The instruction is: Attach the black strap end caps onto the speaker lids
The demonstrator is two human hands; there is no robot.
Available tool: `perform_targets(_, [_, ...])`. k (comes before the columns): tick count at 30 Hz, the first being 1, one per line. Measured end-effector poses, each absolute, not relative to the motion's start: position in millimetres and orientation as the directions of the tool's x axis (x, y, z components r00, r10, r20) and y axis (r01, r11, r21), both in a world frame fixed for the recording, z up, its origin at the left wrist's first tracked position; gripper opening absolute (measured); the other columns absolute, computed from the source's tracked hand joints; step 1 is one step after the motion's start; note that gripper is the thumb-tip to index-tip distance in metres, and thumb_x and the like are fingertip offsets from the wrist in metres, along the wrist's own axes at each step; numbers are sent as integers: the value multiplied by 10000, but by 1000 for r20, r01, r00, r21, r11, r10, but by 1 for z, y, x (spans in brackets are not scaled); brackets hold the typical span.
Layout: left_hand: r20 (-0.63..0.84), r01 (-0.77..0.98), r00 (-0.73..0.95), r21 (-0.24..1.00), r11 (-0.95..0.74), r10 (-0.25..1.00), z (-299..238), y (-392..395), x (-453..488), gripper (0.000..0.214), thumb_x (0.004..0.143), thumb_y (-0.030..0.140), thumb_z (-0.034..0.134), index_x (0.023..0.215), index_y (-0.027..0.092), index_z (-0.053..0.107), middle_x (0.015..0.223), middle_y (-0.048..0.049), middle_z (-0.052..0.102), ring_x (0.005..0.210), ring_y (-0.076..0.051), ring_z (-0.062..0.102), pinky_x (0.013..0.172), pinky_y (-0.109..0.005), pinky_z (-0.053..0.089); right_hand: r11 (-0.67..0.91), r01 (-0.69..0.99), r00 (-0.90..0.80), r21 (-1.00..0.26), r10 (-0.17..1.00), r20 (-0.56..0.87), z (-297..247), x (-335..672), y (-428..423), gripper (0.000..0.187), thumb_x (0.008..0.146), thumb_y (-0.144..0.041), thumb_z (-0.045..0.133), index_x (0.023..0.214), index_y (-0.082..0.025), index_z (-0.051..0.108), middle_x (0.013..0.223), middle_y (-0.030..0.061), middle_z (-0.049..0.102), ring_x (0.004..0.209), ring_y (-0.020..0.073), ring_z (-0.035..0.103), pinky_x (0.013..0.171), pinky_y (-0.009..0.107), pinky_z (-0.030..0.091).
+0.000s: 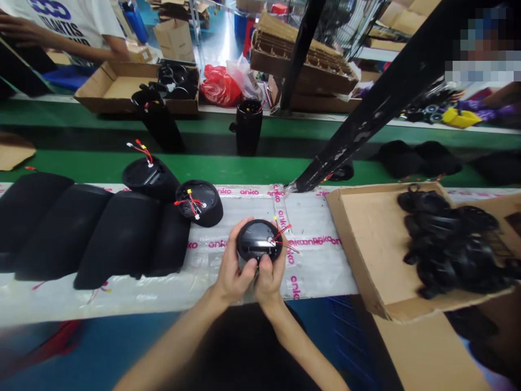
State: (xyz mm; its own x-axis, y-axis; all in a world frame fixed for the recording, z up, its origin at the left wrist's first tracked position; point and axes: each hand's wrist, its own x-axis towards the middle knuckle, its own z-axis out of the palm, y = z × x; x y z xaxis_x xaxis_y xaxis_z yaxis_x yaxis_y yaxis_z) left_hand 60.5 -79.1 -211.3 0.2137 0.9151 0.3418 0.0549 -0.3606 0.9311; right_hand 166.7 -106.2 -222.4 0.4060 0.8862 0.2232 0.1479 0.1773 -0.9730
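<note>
Right of the plastic-covered bench (317, 271), a big cardboard box (366, 244) holds heaped black parts (459, 239); the smaller carton (108, 89) farther back holds black pieces (177, 81) at its right end. Over the bench, a black cylinder (254, 236) is clasped by the left hand (234, 269) and right hand (272, 271), fingers round its sides, thumbs on its near edge; thin wires (280, 234) leave its top.
</note>
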Motion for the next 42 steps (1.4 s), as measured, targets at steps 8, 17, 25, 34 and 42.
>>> perform_targets(8, [250, 115, 1, 962, -249, 968, -193, -85, 84, 624, 855, 210, 527, 1479, 199, 530, 1479, -122, 649, 1360, -316, 654, 1181, -486, 547, 206, 194, 404, -959, 874, 270, -225, 166, -106, 617, 997, -336, 444, 1603, -216, 440, 1580, 154, 591, 1471, 343, 589, 1251, 573, 479])
perform_targets(17, [222, 132, 71, 964, -230, 972, -182, -87, 75, 698, 894, 136, 494, 1588, 207, 469, 1623, -123, 560, 1485, -300, 574, 1256, -495, 489, 222, 146, 390, -964, 882, 263, -217, 160, -108, 615, 1073, -342, 395, 1674, -218, 346, 1713, 143, 477, 1587, 308, 487, 1310, 560, 429])
perform_targets(25, [248, 244, 270, 917, -315, 930, -162, -62, 42, 692, 972, 367, 695, 1610, 272, 443, 1670, -120, 516, 1565, -356, 501, 1331, -561, 396, 169, 258, -26, -951, 985, 168, -195, 229, -112, 872, 1052, -532, 618, 1773, -234, 228, 1841, 94, 298, 1701, 286, 320, 1370, 508, 346])
perform_targets(34, [551, 514, 409, 519, -682, 728, -139, -31, 68, 663, 830, 665, 840, 1254, 230, 577, 1322, -149, 704, 1200, -406, 740, 952, -534, 650, -474, 744, 623, -471, 747, 233, -112, 512, -106, 371, 1028, -402, 735, 1284, -133, 733, 1347, 173, 729, 1220, 313, 712, 1076, 527, 583])
perform_targets(42, [633, 436, 461, 448, -780, 622, -131, -18, 49, 283, 959, 372, 806, 1161, 228, 670, 1176, -65, 760, 1048, -242, 794, 995, -376, 648, -508, 778, 618, -369, 723, 308, -121, 560, -119, 234, 1056, -406, 719, 1164, -200, 745, 1258, 99, 740, 1113, 237, 722, 995, 445, 611])
